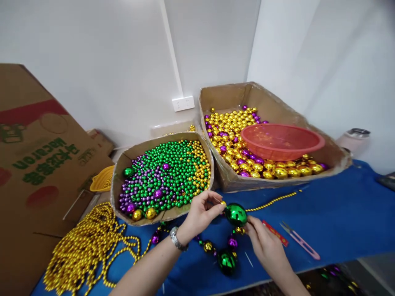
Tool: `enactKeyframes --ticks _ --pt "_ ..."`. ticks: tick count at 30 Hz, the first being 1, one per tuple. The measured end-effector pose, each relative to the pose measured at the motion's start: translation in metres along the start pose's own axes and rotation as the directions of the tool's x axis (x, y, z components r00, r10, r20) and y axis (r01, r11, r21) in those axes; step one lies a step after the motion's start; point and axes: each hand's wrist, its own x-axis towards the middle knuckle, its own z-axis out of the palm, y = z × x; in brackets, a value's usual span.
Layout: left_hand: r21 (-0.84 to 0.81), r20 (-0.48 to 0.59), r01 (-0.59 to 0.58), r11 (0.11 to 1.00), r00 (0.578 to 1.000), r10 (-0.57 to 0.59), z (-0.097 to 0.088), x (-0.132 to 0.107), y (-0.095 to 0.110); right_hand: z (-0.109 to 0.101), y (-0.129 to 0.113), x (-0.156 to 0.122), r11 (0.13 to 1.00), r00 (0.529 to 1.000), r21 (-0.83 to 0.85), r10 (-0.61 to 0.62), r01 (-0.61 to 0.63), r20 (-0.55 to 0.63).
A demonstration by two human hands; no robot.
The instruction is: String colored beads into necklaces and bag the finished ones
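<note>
Left hand [200,213]: fingers drawn together, pinching the strand beside a small gold bead [223,204], just left of the large green ball [236,214]. Watch on that wrist. Right hand [264,242]: fingertips closed on the lower right side of the same green ball, steadying it just above the blue cloth [339,222].

A gold bead strand [273,200] runs from the ball toward the right across the cloth. Below the hands, the strung part [216,246] curves on the cloth: purple and gold balls and 1 more large green ball [227,262].

Step in hand, by my reading: seating the green ball on the string, between the gold run and the mixed section. Next move likely calls for a firm pinch on the thread end and a bead drawn from stock.

Outward: small scissors [300,240] and a red strip [275,233] lie just right of the right hand. 2 cardboard boxes behind: near box [163,174] of green, purple and gold beads; far box [271,102] of gold balls holding a red basin [281,141]. Heap of gold strands [89,246] at left.
</note>
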Motion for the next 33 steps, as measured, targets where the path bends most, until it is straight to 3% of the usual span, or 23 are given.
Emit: enactKeyframes --ticks 4,7,13,19,23,26,28,31,33 --pt "-0.010 0.019 -0.013 1.000 1.000 0.013 0.027 0.001 -0.018 -0.004 0.015 -0.005 0.997 0.996 0.024 0.072 -0.074 0.059" --pt "0.080 0.039 -0.120 0.990 0.992 0.118 0.038 0.004 -0.027 -0.001 0.031 -0.012 0.994 0.992 0.028 0.099 -0.101 0.079" --pt "0.328 0.113 -0.259 0.908 0.966 0.235 0.045 0.013 -0.010 -0.015 0.046 -0.012 0.984 0.984 -0.010 0.177 -0.177 -0.039" --pt "0.306 0.152 -0.337 0.890 0.941 0.304 0.057 0.025 0.011 -0.024 0.021 0.011 1.000 1.000 -0.026 -0.014 0.013 -0.024" --pt "0.270 0.134 -0.310 0.912 0.950 0.283 0.065 0.024 0.010 -0.018 0.025 0.014 0.999 0.999 -0.033 -0.014 0.013 -0.029" --pt "0.229 0.090 -0.257 0.939 0.966 0.243 0.068 0.004 -0.007 -0.018 0.033 0.010 0.998 0.997 -0.042 0.046 -0.048 -0.054" --pt "0.240 0.128 -0.262 0.935 0.963 0.237 0.070 -0.018 -0.028 -0.021 0.037 0.007 0.993 0.992 -0.040 0.109 -0.112 -0.070" --pt "0.389 0.338 -0.334 0.859 0.919 0.204 0.070 -0.053 -0.060 -0.025 0.040 0.006 0.976 0.974 -0.016 0.213 -0.215 -0.081" --pt "0.585 0.460 -0.376 0.718 0.883 0.087 0.065 -0.068 -0.075 -0.028 0.043 0.006 0.963 0.960 0.009 0.269 -0.269 -0.078"
